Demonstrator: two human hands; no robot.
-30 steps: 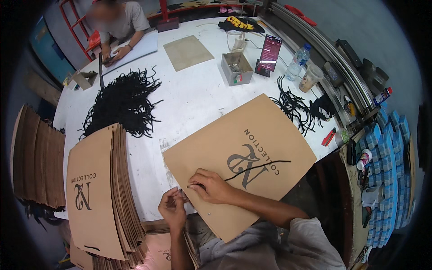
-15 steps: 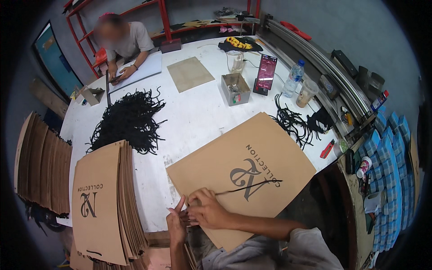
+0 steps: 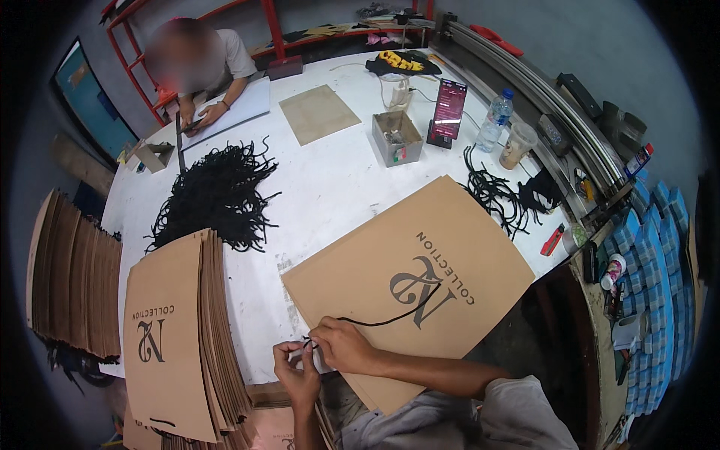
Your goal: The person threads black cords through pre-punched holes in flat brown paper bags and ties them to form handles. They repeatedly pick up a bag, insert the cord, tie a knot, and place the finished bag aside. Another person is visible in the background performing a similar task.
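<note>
A flat brown paper bag [image 3: 375, 277] with dark printing lies at an angle before me on the table, with another sheet edge showing beneath it. At its near left edge my left hand [image 3: 298, 375] pinches the end of a black cord [image 3: 379, 323] between thumb and fingers. Right beside it, my right hand [image 3: 345, 349] is closed on the same cord, its fingertips almost touching the left ones. From the right hand the cord's loose length curves over the bag's print. The bag's hole, if any, is hidden by my fingers.
Left of me stands a stack of brown bags [image 3: 169, 330], with another stack [image 3: 71, 277] beyond. Black cords lie in a large heap [image 3: 214, 195] and a smaller one [image 3: 495, 199]. A red cutter [image 3: 553, 240], phone [image 3: 448, 112], bottle [image 3: 495, 120] and metal box [image 3: 397, 142] are on the table. A person [image 3: 225, 67] leans opposite.
My left fingers have gone from spread to pinching the cord's end. The loose length has swung from nearly straight into a curve. The whole view has shifted slightly.
</note>
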